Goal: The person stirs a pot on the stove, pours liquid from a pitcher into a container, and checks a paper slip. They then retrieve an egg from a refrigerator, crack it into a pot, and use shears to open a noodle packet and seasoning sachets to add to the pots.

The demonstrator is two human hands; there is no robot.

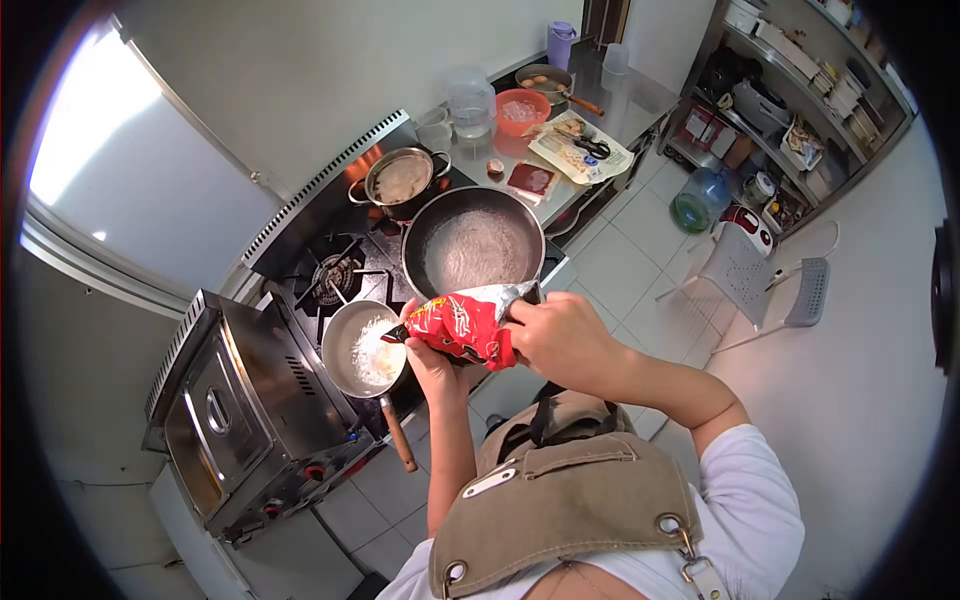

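A red plastic bag (462, 325) is held in front of the chest by both hands. My left hand (430, 365) grips its lower end, fingers wrapped round it beside a small saucepan (336, 345). White powder (374, 352) lies in that saucepan, whose wooden handle points toward me. My right hand (560, 338) is closed on the bag's silvery open end. Just beyond the bag a wide dark pan (475, 245) holds a whitish, bubbly liquid. A two-handled pot (400, 178) with pale contents stands behind it on the stove.
A steel oven (260, 400) stands at left by an uncovered burner (335, 278). The back counter holds an orange bowl (520, 112), a water jug (470, 100), scissors (592, 148) on paper and a pan of eggs (545, 84). A white chair (745, 275) and shelves are at right.
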